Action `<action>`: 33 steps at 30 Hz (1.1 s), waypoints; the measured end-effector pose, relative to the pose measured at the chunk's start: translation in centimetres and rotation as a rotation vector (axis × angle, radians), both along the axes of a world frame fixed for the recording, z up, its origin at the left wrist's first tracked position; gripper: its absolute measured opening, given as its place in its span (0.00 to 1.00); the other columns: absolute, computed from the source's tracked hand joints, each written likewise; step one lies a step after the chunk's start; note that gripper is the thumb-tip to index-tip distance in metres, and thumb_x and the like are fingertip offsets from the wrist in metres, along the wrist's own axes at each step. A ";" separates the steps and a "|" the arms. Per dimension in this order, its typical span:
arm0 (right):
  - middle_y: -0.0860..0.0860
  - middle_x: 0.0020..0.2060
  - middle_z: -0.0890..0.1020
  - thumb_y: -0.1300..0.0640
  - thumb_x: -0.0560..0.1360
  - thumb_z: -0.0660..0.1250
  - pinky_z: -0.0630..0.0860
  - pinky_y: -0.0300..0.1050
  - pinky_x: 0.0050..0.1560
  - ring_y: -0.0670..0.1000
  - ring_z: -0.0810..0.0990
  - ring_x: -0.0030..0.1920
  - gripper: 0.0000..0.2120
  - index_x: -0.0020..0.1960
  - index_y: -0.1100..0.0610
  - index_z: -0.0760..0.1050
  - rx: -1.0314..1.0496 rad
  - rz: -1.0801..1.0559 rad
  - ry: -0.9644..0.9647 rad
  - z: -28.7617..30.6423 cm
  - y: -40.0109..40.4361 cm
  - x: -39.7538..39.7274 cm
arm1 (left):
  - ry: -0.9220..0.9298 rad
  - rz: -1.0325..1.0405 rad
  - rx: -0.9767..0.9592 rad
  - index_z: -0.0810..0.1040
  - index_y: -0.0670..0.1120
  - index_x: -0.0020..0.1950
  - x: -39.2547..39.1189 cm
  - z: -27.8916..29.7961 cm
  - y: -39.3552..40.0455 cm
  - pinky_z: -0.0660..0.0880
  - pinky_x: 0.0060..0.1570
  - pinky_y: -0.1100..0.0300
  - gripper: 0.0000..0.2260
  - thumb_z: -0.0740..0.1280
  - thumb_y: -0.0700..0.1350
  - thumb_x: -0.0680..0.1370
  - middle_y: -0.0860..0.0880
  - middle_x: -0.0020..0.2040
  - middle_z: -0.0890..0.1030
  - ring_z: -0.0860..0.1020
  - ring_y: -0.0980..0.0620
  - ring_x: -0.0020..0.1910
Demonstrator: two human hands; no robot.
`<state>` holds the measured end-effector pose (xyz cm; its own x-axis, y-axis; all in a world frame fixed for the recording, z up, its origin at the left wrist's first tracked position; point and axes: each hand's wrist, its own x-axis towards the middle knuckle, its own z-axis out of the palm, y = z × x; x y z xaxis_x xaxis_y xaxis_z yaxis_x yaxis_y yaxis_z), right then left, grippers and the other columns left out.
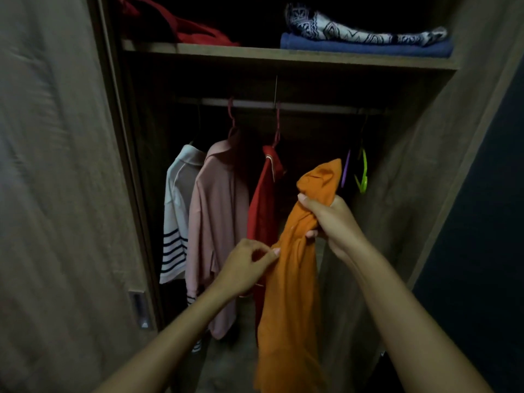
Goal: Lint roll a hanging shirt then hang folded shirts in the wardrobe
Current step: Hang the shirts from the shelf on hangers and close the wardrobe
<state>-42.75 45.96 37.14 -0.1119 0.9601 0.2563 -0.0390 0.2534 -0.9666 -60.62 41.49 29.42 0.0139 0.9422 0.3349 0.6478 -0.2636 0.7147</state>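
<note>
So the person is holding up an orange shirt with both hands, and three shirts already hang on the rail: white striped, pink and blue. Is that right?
Not quite. The third hanging shirt is red, not blue, as the head view shows. The rest stands: the right hand grips the orange shirt, the left hand pinches it, and the white striped shirt and pink shirt hang on the rail.

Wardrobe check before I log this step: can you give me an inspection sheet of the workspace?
Surface: wardrobe rail under a wooden shelf.
Job's things: orange shirt held up, not on a hanger; white striped shirt, pink shirt and red shirt hang on the rail.
Clutter: empty green hanger and purple hanger; folded blue cloth, patterned cloth and red fabric on the shelf.
Grips: right hand grips the shirt's top; left hand pinches its edge.
Cables: nothing seen.
Surroundings: sliding door at left; dim light.
</note>
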 end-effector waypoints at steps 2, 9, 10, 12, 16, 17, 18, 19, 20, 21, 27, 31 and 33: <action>0.48 0.32 0.81 0.50 0.75 0.70 0.73 0.36 0.21 0.47 0.82 0.29 0.09 0.50 0.56 0.79 0.002 -0.005 0.013 -0.3 -0.1 0.4 | -0.030 0.000 -0.114 0.83 0.41 0.41 -0.3 0.2 0.8 0.65 0.42 0.71 0.18 0.66 0.56 0.77 0.60 0.37 0.74 0.72 0.68 0.40; 0.52 0.45 0.86 0.50 0.72 0.72 0.76 0.37 0.23 0.50 0.85 0.36 0.09 0.48 0.54 0.82 -0.046 -0.004 0.086 -1.5 0.0 2.3 | -0.303 -0.219 -0.483 0.75 0.38 0.60 0.4 1.7 1.8 0.72 0.33 0.69 0.13 0.69 0.36 0.76 0.47 0.36 0.77 0.75 0.58 0.31; 0.53 0.44 0.87 0.50 0.72 0.72 0.77 0.37 0.23 0.51 0.86 0.38 0.10 0.49 0.55 0.81 -0.053 -0.033 0.086 -1.7 0.1 2.7 | -0.285 -0.170 -0.430 0.73 0.40 0.59 0.2 2.2 2.2 0.71 0.30 0.69 0.13 0.69 0.36 0.76 0.48 0.35 0.75 0.74 0.59 0.29; 0.54 0.40 0.86 0.52 0.72 0.73 0.77 0.39 0.23 0.51 0.86 0.37 0.11 0.51 0.55 0.79 -0.070 -0.103 0.049 -2.2 0.1 3.7 | -0.238 -0.104 -0.318 0.73 0.45 0.50 -1.0 3.5 2.9 0.69 0.29 0.67 0.05 0.67 0.37 0.77 0.48 0.33 0.73 0.72 0.59 0.26; 0.49 0.43 0.84 0.51 0.71 0.74 0.78 0.41 0.24 0.47 0.85 0.34 0.11 0.51 0.51 0.78 -0.133 -0.142 -0.181 -3.9 0.1 5.5 | -0.016 0.059 0.011 0.72 0.41 0.35 -3.0 6.2 3.7 0.63 0.35 0.56 0.17 0.60 0.47 0.82 0.42 0.31 0.70 0.69 0.48 0.32; 0.50 0.41 0.84 0.52 0.71 0.73 0.78 0.42 0.23 0.48 0.84 0.31 0.09 0.50 0.52 0.79 -0.157 -0.137 -0.250 -4.3 0.2 5.8 | 0.025 0.096 0.101 0.72 0.40 0.36 -3.0 6.7 3.8 0.64 0.35 0.55 0.18 0.59 0.49 0.82 0.42 0.31 0.72 0.71 0.47 0.32; 0.52 0.38 0.84 0.52 0.72 0.72 0.78 0.43 0.23 0.50 0.83 0.28 0.08 0.49 0.54 0.79 -0.184 -0.134 -0.327 -4.6 0.3 6.0 | 0.051 0.106 0.188 0.73 0.40 0.38 -2.8 7.1 3.7 0.65 0.35 0.56 0.17 0.59 0.49 0.82 0.43 0.32 0.74 0.73 0.48 0.32; 0.54 0.34 0.84 0.51 0.73 0.72 0.79 0.44 0.24 0.53 0.82 0.27 0.09 0.48 0.56 0.79 -0.209 -0.138 -0.421 -4.8 0.5 6.2 | 0.060 0.095 0.269 0.74 0.41 0.39 -2.6 7.4 3.7 0.65 0.34 0.61 0.16 0.59 0.49 0.82 0.46 0.32 0.76 0.74 0.52 0.32; 0.54 0.31 0.83 0.49 0.73 0.71 0.78 0.43 0.26 0.54 0.82 0.26 0.10 0.46 0.56 0.78 -0.226 -0.154 -0.532 -4.8 0.8 6.2 | 0.059 0.064 0.335 0.74 0.44 0.40 -2.3 7.7 3.5 0.65 0.33 0.65 0.14 0.59 0.48 0.82 0.50 0.31 0.75 0.74 0.57 0.32; 0.53 0.32 0.83 0.46 0.72 0.71 0.78 0.42 0.27 0.54 0.82 0.28 0.11 0.44 0.55 0.78 -0.224 -0.187 -0.638 -4.6 1.1 6.3 | 0.068 0.031 0.395 0.73 0.46 0.39 -1.9 8.0 3.5 0.65 0.33 0.67 0.13 0.59 0.48 0.82 0.52 0.31 0.74 0.74 0.60 0.32; 0.49 0.40 0.81 0.45 0.74 0.69 0.73 0.43 0.48 0.56 0.81 0.52 0.16 0.55 0.54 0.76 0.183 -0.586 -0.711 0.9 4.1 5.1 | 0.267 -0.033 0.586 0.75 0.52 0.47 -0.8 9.4 4.4 0.71 0.39 0.60 0.09 0.57 0.52 0.82 0.55 0.41 0.80 0.78 0.57 0.41; 0.57 0.56 0.77 0.49 0.76 0.67 0.70 0.43 0.49 0.57 0.77 0.56 0.19 0.63 0.55 0.71 0.404 -0.729 -0.811 5.7 7.1 3.0 | 0.386 -0.016 0.629 0.75 0.54 0.47 -0.7 9.9 5.1 0.70 0.37 0.61 0.10 0.57 0.55 0.81 0.55 0.42 0.81 0.79 0.56 0.42; 0.60 0.60 0.73 0.52 0.76 0.67 0.73 0.47 0.51 0.59 0.75 0.59 0.22 0.67 0.57 0.67 0.377 -0.757 -0.893 7.1 8.7 2.4 | 0.399 -0.013 0.620 0.75 0.54 0.48 -0.8 10.0 5.5 0.69 0.37 0.62 0.09 0.58 0.54 0.81 0.56 0.42 0.80 0.79 0.55 0.43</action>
